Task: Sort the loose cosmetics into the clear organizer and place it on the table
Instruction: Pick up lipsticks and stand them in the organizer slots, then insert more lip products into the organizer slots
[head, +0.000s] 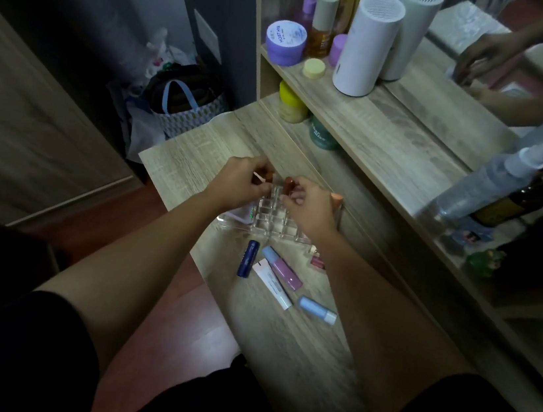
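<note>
Organizer (pixel 270 217): on bench (pixel 296 347), cells mostly empty.
Left hand (pixel 244 181): pinching small item, unclear.
Right hand (pixel 311 207): holds brown tube (pixel 288 184) over cells.
Loose: navy tube (pixel 248 258), pink tube (pixel 282 269), white tube (pixel 272 286), blue tube (pixel 317 309) — unsorted.
Progress: early, approx.

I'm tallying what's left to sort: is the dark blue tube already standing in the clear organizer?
No, the dark blue tube lies flat on the wooden table, just in front of the clear gridded organizer.
</note>
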